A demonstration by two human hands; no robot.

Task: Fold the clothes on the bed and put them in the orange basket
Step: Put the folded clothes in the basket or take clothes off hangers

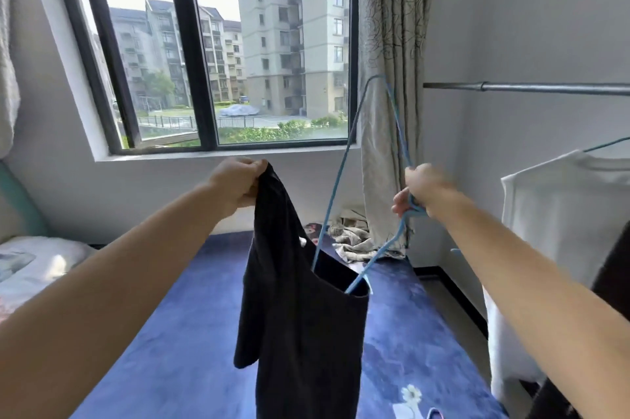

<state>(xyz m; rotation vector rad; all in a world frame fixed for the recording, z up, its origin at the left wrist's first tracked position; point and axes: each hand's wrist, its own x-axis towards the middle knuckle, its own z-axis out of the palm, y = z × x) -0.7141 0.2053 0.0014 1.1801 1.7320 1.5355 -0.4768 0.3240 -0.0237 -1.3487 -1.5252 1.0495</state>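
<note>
Left hand (238,185) pinches the black shirt (300,309) hanging down, right hand (421,192) clamped on the blue hanger (344,159) half inside its neck

The lower part of the hanger (361,159) was hidden inside the black garment (300,309); only its upper wire and hook end showed. The garment's hem was cut off by the bottom edge. The right hand (422,190) was motion-blurred, so the finger positions on the hanger could not be resolved. The fingertips of the left hand (238,183) were hidden in the garment's fabric. Both arms were cut off by the frame edges. The white shirt (559,214) and the rail (531,88) ran out of the right edge. The crumpled cloth (354,241) at the bed's far edge (191,316) could not be identified. The pillow (30,265) was cut off at the left edge.
</note>
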